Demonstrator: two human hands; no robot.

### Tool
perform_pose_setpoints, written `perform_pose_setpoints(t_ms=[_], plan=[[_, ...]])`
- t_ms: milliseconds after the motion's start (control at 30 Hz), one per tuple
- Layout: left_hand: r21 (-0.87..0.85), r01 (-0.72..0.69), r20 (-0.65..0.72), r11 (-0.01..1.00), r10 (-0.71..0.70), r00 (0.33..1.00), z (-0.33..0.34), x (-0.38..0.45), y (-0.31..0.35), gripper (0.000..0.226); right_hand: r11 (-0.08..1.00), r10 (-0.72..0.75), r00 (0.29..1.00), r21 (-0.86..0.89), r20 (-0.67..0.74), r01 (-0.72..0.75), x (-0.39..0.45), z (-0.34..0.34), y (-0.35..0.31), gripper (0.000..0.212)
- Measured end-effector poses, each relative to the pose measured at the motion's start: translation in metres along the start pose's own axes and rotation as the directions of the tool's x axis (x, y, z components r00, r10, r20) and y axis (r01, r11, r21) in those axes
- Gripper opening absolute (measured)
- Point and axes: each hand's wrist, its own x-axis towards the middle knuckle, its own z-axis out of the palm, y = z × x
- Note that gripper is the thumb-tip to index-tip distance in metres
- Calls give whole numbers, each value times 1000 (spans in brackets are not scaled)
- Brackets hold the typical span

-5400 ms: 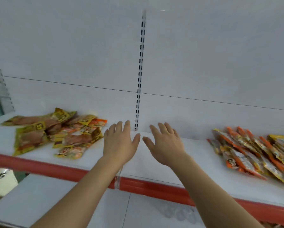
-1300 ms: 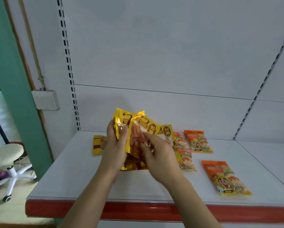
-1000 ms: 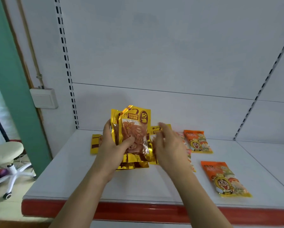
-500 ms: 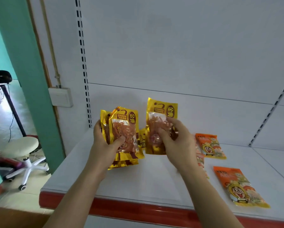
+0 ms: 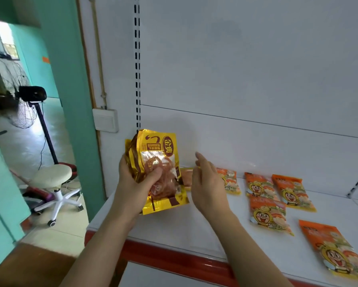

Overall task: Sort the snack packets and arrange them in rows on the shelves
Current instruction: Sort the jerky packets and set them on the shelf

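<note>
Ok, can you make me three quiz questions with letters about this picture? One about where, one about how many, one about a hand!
1. Where do the orange packets lie?
A. flat on the white shelf
B. on the stool
C. on the floor

2. How many orange packets show?
A. two
B. five
C. nine

3. What is the left hand doing?
A. resting flat on the shelf
B. gripping the gold packets
C. pointing at the wall

Answers:
1. A, they lie spread on the shelf top.
2. B, five can be counted right of the right hand.
3. B, its thumb and fingers wrap the gold bundle.
</note>
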Motion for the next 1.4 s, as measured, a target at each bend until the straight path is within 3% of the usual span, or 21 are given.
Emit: perform_pose_setpoints(t_ms=[100, 200, 300, 400, 467, 600, 733, 800, 867, 1000, 1100, 1200, 1300, 1400], plan=[[-5, 20, -53, 1000, -20, 998, -19, 4, -1, 75, 927, 12, 965, -364, 263, 88, 17, 11, 6, 52], [-8, 49, -80, 999, -50, 996, -32, 3, -3, 79, 855, 38, 900, -481, 433, 195, 25, 27, 0, 61], [3, 62, -73, 998, -61, 995, -41, 4, -3, 70, 836, 47, 836, -480, 546, 267, 25, 36, 2, 57], [-9, 59, -52, 998, -59, 997, -43, 5, 0, 70, 871, -50, 816, -374, 577, 318, 22, 25, 6, 57], [-28, 54, -30, 998, -55, 998, -41, 5, 0, 76, 876, -83, 814, -347, 576, 335, 17, 15, 8, 41], [-18, 34, 31, 999, -34, 999, -31, 4, 1, 74, 833, -164, 874, -410, 458, 372, 3, 5, 11, 35], [-8, 10, 20, 1000, -10, 1000, -21, 0, 4, 78, 784, -158, 985, -598, 67, 167, -3, -25, -1, 15], [19, 0, 26, 1000, -1, 1000, -11, -4, 5, 87, 826, -173, 968, -562, -181, 43, -11, -47, -14, 12], [49, -27, 68, 998, 23, 997, 6, -15, 7, 91, 876, -203, 926, -482, -320, 25, -22, -55, -30, 17], [5, -66, 171, 998, 65, 983, 47, -39, 11, 80, 907, -293, 917, -382, -270, 177, -51, -51, -47, 30], [-57, -36, 237, 998, 49, 970, 70, -51, 13, 70, 938, -307, 922, -238, -236, 251, -68, -70, -31, 28], [-83, -44, 340, 996, 70, 938, 94, -66, 12, 54, 973, -116, 965, -221, -234, 63, -76, -103, 0, 31], [-181, 41, 431, 983, 42, 902, 125, -89, 18, 42, 984, 170, 981, 68, -97, -164, -92, -134, 20, 54], [-221, 104, 482, 970, 16, 876, 160, -114, 27, 31, 970, 238, 953, 96, -187, -224, -113, -164, 38, 67]])
